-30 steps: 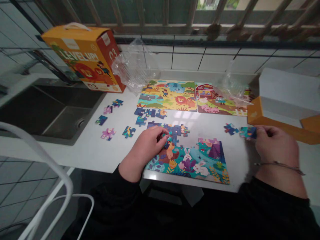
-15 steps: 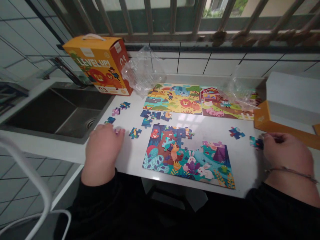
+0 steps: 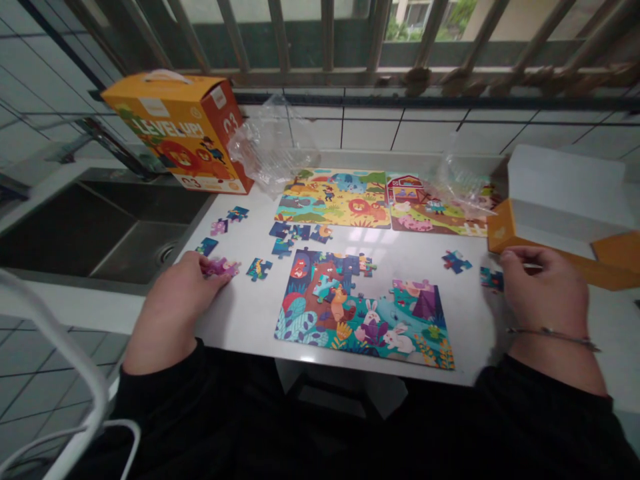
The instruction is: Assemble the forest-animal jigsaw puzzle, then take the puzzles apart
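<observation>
A partly built forest puzzle (image 3: 360,313) with rabbits lies on the white counter (image 3: 250,313) in front of me. My left hand (image 3: 173,300) rests left of it, fingers pinched on a purple puzzle piece (image 3: 223,268). My right hand (image 3: 543,290) is at the right, curled, its fingers on a blue-green puzzle piece (image 3: 490,279) lying on the counter. Loose pieces lie about: one (image 3: 259,269) by my left hand, a cluster (image 3: 300,233) above the puzzle, another (image 3: 456,261) near my right hand.
Two finished puzzles (image 3: 335,199) (image 3: 435,212) lie at the back under clear plastic bags (image 3: 270,143). An orange puzzle box (image 3: 175,130) stands at back left beside a steel sink (image 3: 100,227). An open orange-and-white box (image 3: 560,200) sits right. A white chair frame (image 3: 60,347) is lower left.
My left hand left the middle of the forest puzzle, went left and took hold of the purple piece. My right hand stayed put with its blue-green piece.
</observation>
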### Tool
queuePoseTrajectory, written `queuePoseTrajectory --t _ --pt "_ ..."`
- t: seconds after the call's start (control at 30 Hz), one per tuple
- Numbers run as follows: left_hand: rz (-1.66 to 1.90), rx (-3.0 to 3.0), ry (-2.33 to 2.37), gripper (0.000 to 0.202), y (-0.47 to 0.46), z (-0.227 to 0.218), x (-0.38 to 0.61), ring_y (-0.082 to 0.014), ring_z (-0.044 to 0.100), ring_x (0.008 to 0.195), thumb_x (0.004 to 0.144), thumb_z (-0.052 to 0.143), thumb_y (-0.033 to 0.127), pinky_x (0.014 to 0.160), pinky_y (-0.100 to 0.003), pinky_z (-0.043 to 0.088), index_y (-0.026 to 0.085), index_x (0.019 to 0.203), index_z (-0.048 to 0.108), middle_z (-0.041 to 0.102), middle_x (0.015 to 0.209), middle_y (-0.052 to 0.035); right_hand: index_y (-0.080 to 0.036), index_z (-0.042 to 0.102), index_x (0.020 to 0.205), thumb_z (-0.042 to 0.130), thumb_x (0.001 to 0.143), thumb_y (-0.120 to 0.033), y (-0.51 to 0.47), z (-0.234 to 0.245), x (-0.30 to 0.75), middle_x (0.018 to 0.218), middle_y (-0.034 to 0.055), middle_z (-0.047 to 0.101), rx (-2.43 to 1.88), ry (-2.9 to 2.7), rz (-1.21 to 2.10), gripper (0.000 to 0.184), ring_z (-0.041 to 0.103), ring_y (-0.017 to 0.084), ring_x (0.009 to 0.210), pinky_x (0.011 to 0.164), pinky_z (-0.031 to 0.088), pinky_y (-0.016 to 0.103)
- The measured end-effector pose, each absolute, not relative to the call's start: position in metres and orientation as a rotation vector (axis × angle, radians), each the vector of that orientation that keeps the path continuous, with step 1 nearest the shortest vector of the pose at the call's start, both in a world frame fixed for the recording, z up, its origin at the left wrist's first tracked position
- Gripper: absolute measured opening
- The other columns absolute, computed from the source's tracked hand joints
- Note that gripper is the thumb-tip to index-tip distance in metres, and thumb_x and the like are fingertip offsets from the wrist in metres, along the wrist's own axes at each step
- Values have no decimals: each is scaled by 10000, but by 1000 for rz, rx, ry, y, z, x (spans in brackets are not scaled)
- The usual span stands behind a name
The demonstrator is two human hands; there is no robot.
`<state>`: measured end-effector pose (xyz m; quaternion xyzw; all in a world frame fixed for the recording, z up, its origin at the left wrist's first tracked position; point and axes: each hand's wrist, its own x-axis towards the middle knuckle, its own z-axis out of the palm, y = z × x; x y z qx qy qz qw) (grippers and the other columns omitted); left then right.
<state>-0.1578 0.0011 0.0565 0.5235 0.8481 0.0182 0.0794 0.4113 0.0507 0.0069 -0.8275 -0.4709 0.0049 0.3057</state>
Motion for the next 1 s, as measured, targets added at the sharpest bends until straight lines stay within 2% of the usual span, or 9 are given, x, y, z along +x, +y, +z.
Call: queuePoseTrajectory --t 0.13,0.27,0.33,0.43,0.5,0.57,0.7,0.83,1.0 --pt "261 1815 2329 263 0 73 -127 -256 637 762 1022 599 487 663 -346 431 224 1016 610 685 881 -46 -188 825 1098 695 917 -432 45 24 388 902 98 798 -1898 -1309 226 331 684 220 717 667 486 345" --pt "495 2157 1686 263 1 76 -71 -251 713 950 1090 527 430 844 -367 551 226 1091 693 772 1068 -69 -201 821 1096 688 950 -381 30 52 343 892 82 797 -1658 -1736 399 268 699 216 735 693 520 345" --pt "544 2254 1359 275 0 74 -41 -241 734 1048 1113 507 387 928 -363 572 241 1189 728 785 1162 -68 -225 809 1137 684 993 -363 21 62 313 980 70 810 -1426 -1991 612 235 719 204 785 743 562 343" --pt "636 2181 1185 453 -3 71 -6 -186 758 978 1095 590 304 873 -302 594 290 1547 568 789 1132 -26 -264 774 1226 787 972 -320 10 68 272 1121 41 820 -1128 -2165 882 260 756 194 924 853 596 324" --pt "726 2124 1137 561 -3 68 6 -150 750 870 1073 651 274 812 -263 595 308 1608 483 771 1018 18 -276 777 1143 758 999 -265 8 66 259 1064 12 825 -1067 -2190 965 145 755 174 889 832 590 303" --pt "829 2106 1131 567 0 63 8 -141 745 852 1058 700 284 830 -264 601 300 1584 488 763 1006 26 -275 765 1126 752 1000 -266 13 60 261 1003 2 822 -1103 -2153 1008 127 751 171 841 792 585 301" --pt "909 2229 1248 497 14 45 -5 -218 751 1041 1047 734 363 959 -377 614 237 1499 570 770 1186 -71 -253 681 1272 791 951 -413 34 43 294 955 28 810 -1375 -1861 1119 375 759 198 762 668 576 305" --pt "656 2506 1247 332 24 22 -16 -336 695 1212 1040 727 409 1046 -527 576 198 1296 723 741 1299 -152 -231 690 996 696 964 -524 52 30 323 853 58 781 -1645 -1675 962 295 737 224 741 643 554 322" --pt "513 2539 1194 389 27 7 -19 -357 677 1224 1010 768 423 1033 -543 568 186 1315 726 712 1347 -169 -237 659 854 654 947 -515 55 25 321 769 57 759 -1707 -1704 1018 293 720 237 707 650 542 346"
